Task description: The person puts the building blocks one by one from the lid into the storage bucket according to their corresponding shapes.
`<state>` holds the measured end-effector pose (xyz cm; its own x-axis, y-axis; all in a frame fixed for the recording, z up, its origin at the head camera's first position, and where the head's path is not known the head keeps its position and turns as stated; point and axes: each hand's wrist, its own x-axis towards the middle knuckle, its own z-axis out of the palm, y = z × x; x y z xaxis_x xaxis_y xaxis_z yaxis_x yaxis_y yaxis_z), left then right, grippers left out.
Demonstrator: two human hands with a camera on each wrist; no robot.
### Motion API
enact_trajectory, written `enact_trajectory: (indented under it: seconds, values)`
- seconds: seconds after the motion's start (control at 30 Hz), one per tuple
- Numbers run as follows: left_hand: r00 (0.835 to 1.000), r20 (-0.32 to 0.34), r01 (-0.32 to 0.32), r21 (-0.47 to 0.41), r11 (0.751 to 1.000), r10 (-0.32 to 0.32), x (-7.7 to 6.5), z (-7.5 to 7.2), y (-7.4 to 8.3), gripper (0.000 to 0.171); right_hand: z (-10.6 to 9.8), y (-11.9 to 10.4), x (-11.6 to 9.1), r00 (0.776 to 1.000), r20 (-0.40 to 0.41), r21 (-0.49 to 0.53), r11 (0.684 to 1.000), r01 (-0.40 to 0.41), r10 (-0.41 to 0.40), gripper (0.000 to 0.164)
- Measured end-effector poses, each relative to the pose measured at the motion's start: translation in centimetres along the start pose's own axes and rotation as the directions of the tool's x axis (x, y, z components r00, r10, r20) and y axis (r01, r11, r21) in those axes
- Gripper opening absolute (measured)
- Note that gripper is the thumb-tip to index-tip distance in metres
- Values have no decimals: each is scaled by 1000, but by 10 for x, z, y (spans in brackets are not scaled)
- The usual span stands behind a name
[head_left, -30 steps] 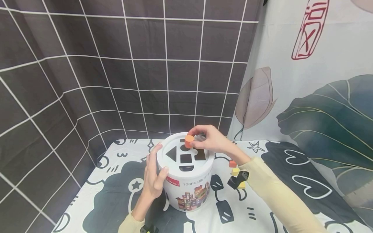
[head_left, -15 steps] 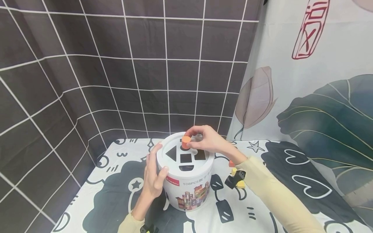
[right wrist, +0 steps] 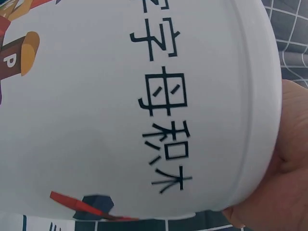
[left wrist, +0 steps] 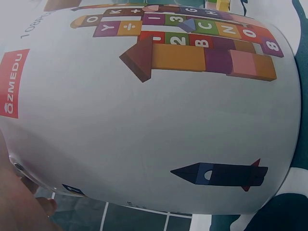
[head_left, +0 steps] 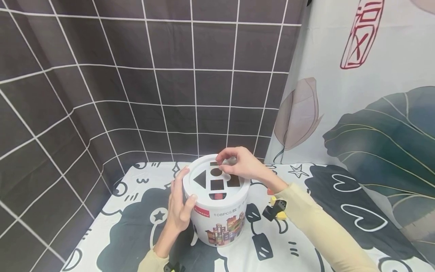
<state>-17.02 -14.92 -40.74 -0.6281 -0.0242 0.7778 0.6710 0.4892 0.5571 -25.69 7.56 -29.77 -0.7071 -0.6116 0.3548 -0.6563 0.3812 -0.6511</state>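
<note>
A white toy-block bucket (head_left: 204,217) stands upright on the patterned cloth. Its white lid (head_left: 200,195) has several cut-outs, among them a triangle, a circle and squares. My left hand (head_left: 179,200) rests against the bucket's left side, fingers extended and thumb toward the near side. Over the far right of the lid is my right hand (head_left: 241,162), thumb and fingertips apart beside the round hole (head_left: 216,172), with nothing between them. Something red (head_left: 218,196) shows inside through the nearest slot. Only part of each hand appears in the wrist views, beside the bucket's printed wall (left wrist: 144,125).
Right of the bucket, red and yellow blocks (head_left: 280,215) lie on the cloth (head_left: 272,241), partly hidden by the right wrist's camera. A dark grid-patterned curtain (head_left: 176,87) hangs behind, with a leaf-printed one (head_left: 306,45) at right.
The orange cylinder block, earlier pinched in my right hand, was moved left over the round hole and let go. It has left the fingers, and red now shows through the near slot.
</note>
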Motion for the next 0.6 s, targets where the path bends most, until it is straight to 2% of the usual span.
enact_trajectory:
  seconds: [0.3,0.6]
  values:
    - [1000,-10,7,8,1000,-7,0,2,1,73,-19,14,-21,993,-116,36,999,5,-1,21]
    - [1000,-6,10,6,1000,-10,0,1,1,73,-39,37,-62,984,-160,26,997,-74,77,22]
